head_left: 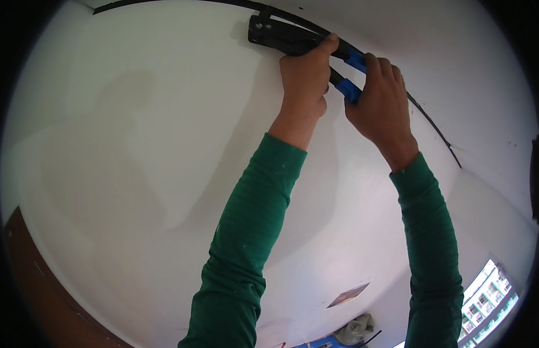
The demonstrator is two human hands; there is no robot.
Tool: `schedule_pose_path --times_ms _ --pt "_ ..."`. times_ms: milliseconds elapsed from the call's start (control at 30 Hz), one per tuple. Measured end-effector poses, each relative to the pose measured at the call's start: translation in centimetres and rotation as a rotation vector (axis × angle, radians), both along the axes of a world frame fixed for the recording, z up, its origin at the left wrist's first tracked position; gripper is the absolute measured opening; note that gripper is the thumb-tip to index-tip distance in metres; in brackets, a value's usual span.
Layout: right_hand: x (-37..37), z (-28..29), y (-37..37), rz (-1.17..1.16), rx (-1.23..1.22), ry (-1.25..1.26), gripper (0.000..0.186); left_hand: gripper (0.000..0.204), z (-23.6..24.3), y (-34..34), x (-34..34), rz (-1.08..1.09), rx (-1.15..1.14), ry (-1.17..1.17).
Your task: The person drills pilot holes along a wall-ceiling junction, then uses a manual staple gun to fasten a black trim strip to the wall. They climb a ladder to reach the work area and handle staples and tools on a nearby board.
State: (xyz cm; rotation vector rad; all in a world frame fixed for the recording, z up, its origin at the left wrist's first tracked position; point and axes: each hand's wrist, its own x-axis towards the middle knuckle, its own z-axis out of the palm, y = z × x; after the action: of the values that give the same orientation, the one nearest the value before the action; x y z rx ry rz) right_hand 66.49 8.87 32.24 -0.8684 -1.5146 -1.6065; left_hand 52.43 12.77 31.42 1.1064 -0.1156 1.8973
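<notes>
Overhead, a black plier-like hand tool [275, 36] with two blue-gripped handles is held up against a thin black strip [435, 122] along the top of the wall. Its broad black head meets the strip at the upper middle of the head view; exactly how the jaws sit on it is hard to make out. My left hand [304, 75] is wrapped around the tool just behind its head, thumb up along the upper side. Spanning both blue grips is my right hand [382, 104], its fingers over the upper handle and its thumb by the lower. The handles stand apart.
A pale wall [136, 191] fills most of the view and meets the ceiling [449, 52] along the strip. At lower left is a brown panel [40, 278]. Low down are a small opening-like patch [348, 294], a grey bundle [356, 330] and a bright window [487, 301].
</notes>
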Motion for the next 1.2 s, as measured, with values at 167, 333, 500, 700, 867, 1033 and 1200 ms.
schedule_pose_path --times_ms 167,333,500,700,867,1033,1200 --pt "-1.3 3.3 -1.0 0.004 -0.06 -0.032 0.043 0.027 1.9 -1.0 -2.0 -0.037 -0.026 -0.011" --pt "-3.2 6.7 -1.7 -0.028 -0.058 -0.002 0.024 0.046 2.8 -1.3 -3.1 0.188 0.068 0.063" --pt "-1.8 6.9 -2.0 -0.087 -0.11 0.033 0.024 0.057 0.5 -1.1 -1.4 0.317 0.139 0.024" --pt "-2.8 6.3 -2.6 -0.102 -0.136 0.072 0.041 0.059 0.0 -1.2 -3.0 0.532 0.206 0.233" --pt "-1.7 3.6 -3.1 -0.076 -0.189 -0.07 0.094 0.058 -2.3 -1.6 -2.3 0.565 0.119 0.204" --pt "-0.7 1.9 -3.8 -0.033 -0.267 -0.064 0.122 0.058 -4.2 -1.8 -2.5 0.427 0.24 0.172" --pt "-1.3 0.6 -5.7 -0.061 -0.415 -0.016 0.132 0.056 -4.8 -3.8 -5.0 0.425 0.218 0.37"
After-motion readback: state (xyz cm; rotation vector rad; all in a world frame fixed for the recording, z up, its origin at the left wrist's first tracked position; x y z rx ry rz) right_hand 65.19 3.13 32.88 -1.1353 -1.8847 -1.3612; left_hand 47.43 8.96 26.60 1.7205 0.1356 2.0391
